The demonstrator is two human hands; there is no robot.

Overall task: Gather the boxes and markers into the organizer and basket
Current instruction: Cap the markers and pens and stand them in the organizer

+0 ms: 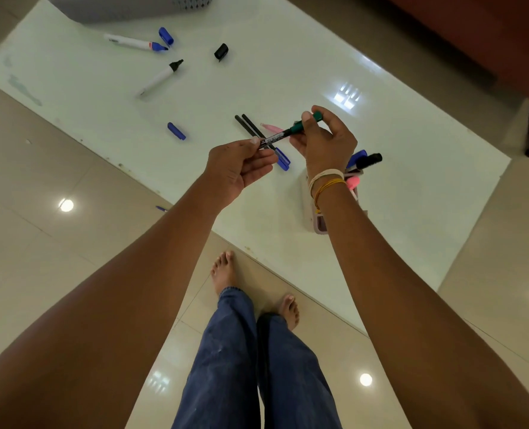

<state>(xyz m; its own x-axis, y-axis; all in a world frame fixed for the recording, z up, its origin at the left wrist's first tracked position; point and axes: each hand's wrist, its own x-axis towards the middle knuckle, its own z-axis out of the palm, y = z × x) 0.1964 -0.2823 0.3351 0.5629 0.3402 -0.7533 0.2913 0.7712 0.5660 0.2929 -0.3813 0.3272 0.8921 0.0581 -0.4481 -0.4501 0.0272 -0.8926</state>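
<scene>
Both hands hold one green-capped marker (283,133) above the white table (396,181). My left hand (241,164) pinches its black barrel end; my right hand (325,139) grips the green cap end. Beneath it lie two black pens (247,123), a pink marker (271,128) and a blue cap (283,160). The pink organizer (319,222) stands under my right wrist, with blue, black and pink markers (365,161) sticking out. An uncapped blue marker (134,42) and an uncapped black marker (161,77) lie at the far left. The grey basket (127,7) sits at the table's far edge.
Loose caps lie on the table: blue (166,35), black (221,52) and blue (176,130). A small blue piece (161,208) lies on the tiled floor by the table edge. My bare feet (226,270) stand close to the table. Dark wooden furniture (504,41) stands at the right.
</scene>
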